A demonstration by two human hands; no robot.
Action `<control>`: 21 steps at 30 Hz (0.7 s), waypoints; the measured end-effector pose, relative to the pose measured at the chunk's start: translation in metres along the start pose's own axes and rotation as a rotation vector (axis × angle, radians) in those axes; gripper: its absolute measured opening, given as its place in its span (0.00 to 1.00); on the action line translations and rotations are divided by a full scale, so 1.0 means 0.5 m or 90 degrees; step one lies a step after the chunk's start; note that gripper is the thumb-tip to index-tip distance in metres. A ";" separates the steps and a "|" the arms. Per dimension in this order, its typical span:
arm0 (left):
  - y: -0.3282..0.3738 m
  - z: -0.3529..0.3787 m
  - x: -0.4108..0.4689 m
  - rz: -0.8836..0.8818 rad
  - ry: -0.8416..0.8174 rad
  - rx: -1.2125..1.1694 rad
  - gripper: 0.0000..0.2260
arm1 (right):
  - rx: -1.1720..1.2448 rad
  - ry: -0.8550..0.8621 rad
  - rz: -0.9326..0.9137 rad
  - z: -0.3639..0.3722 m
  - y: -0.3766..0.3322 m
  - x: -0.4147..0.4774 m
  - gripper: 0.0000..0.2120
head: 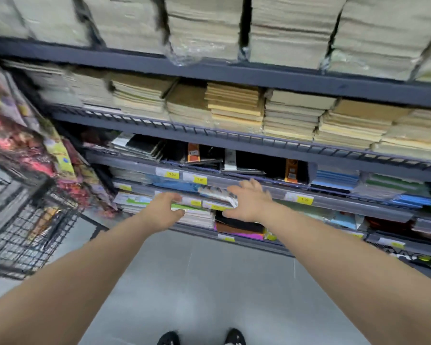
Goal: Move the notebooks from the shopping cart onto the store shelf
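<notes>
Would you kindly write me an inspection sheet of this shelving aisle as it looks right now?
Surface: lower shelf with yellow price tags, crowded with stock.
Job's things: notebooks between both hands at the shelf edge; wire shopping cart at left.
Clutter: beige paper stacks on upper shelves; black pads mid-shelf.
Grippers: left hand and right hand pressed to the stack's ends, fingers spread.
Cables: nothing seen.
Surroundings: grey floor, black shoes below.

Shopping cart (23, 220): cut by left edge, contents smeared. Left hand (163, 211): I see fingertips hidden, perhaps behind notebooks (217, 197). Price tags (299, 199): unreadable.
</notes>
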State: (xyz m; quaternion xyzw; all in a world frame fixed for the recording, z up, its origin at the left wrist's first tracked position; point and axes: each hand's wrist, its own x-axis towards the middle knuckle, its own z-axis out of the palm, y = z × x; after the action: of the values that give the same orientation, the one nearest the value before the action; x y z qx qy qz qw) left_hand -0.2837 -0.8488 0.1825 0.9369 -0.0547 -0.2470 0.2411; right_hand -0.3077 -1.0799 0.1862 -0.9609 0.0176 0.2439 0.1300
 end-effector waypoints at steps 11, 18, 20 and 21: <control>-0.269 -0.228 -0.161 -0.037 0.115 0.015 0.20 | -0.058 0.036 -0.141 -0.034 -0.409 0.035 0.33; -0.537 -0.362 -0.271 -0.120 0.193 0.020 0.18 | -0.033 0.022 -0.175 0.035 -0.691 0.082 0.32; -0.603 -0.392 -0.293 -0.155 0.203 0.010 0.20 | -0.031 0.035 -0.187 0.058 -0.769 0.095 0.32; -0.635 -0.403 -0.302 -0.173 0.205 0.003 0.20 | -0.032 0.038 -0.195 0.071 -0.805 0.101 0.31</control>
State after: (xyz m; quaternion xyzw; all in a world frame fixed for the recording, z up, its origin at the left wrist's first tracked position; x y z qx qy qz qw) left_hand -0.3219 -0.4510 0.2497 0.9637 0.1106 -0.1242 0.2091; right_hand -0.2405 -0.6806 0.2294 -0.9621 -0.1315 0.1926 0.1413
